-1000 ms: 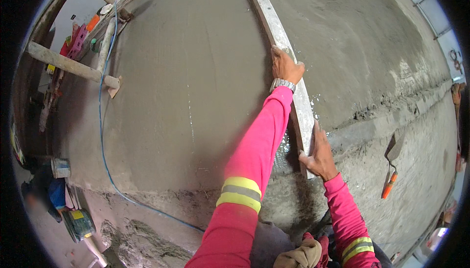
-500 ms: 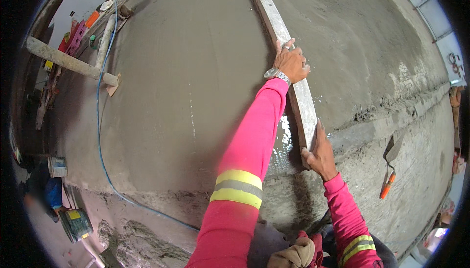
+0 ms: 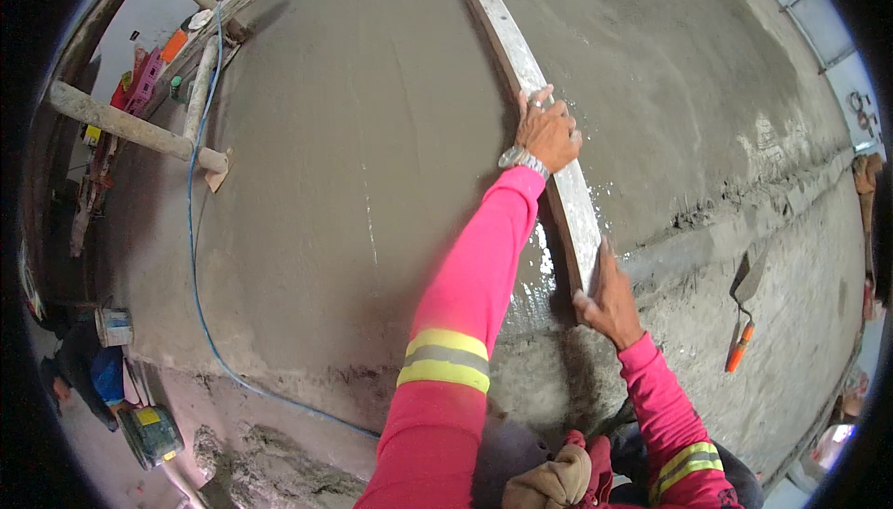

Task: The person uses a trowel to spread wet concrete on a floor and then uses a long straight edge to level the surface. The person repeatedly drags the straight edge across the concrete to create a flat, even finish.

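Observation:
A long, pale, cement-smeared screed bar (image 3: pixel 507 33) lies across wet grey concrete (image 3: pixel 307 137), running from the top of the view down toward me. Partway along it, my left hand (image 3: pixel 549 134) is closed over the bar, with a metal watch on that wrist. My right hand (image 3: pixel 609 302) grips the near end, thumb on one side and fingers along the other. Shiny water patches show on the concrete beside the bar. To the right of my right hand, a trowel (image 3: pixel 742 330) with an orange handle rests on the rougher near surface.
A blue hose (image 3: pixel 197 295) curves down the left side and across the near edge. At the upper left stands a concrete-stained pole frame (image 3: pixel 130 126), with colourful items behind it. Lower left are a dark green round-bodied machine (image 3: pixel 153 435), a small bucket (image 3: pixel 113 327) and part of a person.
The screed bar and my left hand have shifted slightly left and toward me. My right hand keeps its hold on the near end, nearly in place. The view has moved a little.

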Tool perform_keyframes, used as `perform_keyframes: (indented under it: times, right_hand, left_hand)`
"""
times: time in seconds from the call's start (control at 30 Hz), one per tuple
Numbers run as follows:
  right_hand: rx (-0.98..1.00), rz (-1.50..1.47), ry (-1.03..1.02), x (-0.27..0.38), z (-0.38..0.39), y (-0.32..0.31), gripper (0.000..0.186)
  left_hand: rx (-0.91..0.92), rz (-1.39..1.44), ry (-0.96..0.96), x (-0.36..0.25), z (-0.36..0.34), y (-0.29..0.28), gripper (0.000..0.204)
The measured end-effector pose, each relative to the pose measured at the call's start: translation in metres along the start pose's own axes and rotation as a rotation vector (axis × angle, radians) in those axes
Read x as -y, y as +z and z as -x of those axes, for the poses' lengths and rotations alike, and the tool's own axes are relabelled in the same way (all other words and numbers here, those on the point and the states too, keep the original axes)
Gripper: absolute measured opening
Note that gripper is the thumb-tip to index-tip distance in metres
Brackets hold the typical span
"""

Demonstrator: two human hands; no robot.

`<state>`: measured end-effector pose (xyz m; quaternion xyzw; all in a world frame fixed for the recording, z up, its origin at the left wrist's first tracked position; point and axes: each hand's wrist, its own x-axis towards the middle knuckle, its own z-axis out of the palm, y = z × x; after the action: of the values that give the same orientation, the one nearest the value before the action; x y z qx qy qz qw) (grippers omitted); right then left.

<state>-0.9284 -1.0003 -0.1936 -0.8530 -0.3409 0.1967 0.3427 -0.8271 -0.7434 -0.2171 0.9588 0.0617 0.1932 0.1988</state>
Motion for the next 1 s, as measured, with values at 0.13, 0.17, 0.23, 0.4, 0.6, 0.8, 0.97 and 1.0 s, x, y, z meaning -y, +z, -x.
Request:
perform_keyframes:
  times: [0.13, 0.17, 0.23, 0.4, 0.6, 0.8, 0.97, 1.0]
  right_hand:
    - [-0.014, 0.042, 0.015, 0.0, -0.003, -0.001, 0.091]
    - [-0.007, 0.02, 0.013, 0.002, -0.006, -0.001, 0.092]
    - [0.002, -0.029, 0.002, 0.006, -0.01, 0.001, 0.092]
    - [-0.006, 0.068, 0.006, 0.007, 0.009, 0.001, 0.092]
    - [0.044, 0.007, 0.002, 0.002, -0.003, 0.002, 0.093]
    - [0.053, 0.0, 0.041, 0.016, -0.007, 0.002, 0.094]
    - [-0.006, 0.091, -0.092, 0.003, 0.001, 0.008, 0.094]
    - [0.001, 0.081, -0.059, 0.013, 0.005, 0.005, 0.093]
  left_hand:
    - [-0.002, -0.015, 0.005, 0.004, -0.005, -0.004, 0.021]
    - [0.0, -0.025, 0.002, 0.006, -0.006, -0.005, 0.021]
    - [-0.005, -0.05, -0.013, 0.007, -0.003, -0.005, 0.022]
    - [0.001, -0.019, -0.014, -0.001, 0.006, -0.006, 0.021]
    - [-0.119, -0.054, 0.005, 0.01, 0.005, -0.007, 0.018]
    - [-0.087, -0.009, 0.014, 0.017, 0.007, -0.011, 0.019]
    - [-0.093, 0.001, -0.021, 0.01, 0.014, -0.007, 0.02]
    - [-0.056, 0.032, -0.023, 0.009, 0.02, -0.008, 0.02]
